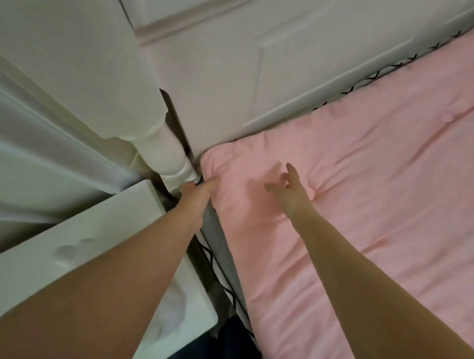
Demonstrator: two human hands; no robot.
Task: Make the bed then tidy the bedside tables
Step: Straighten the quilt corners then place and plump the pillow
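Observation:
A pink quilted blanket [384, 175] lies spread over the bed, its near left corner up against the white headboard [238, 67]. My left hand [198, 193] grips the blanket's left edge near that corner, fingers curled down over the side of the bed. Just above the blanket, right of the corner, my right hand [288, 188] hovers with loose, spread fingers and holds nothing. Under the blanket's edge shows a white sheet with a black pattern [210, 258].
A white bedside table [56, 264] stands to the left of the bed, under my left forearm. A white lamp shade and its turned base [170, 158] stand between the table and the headboard. White curtain folds [21, 164] hang at far left.

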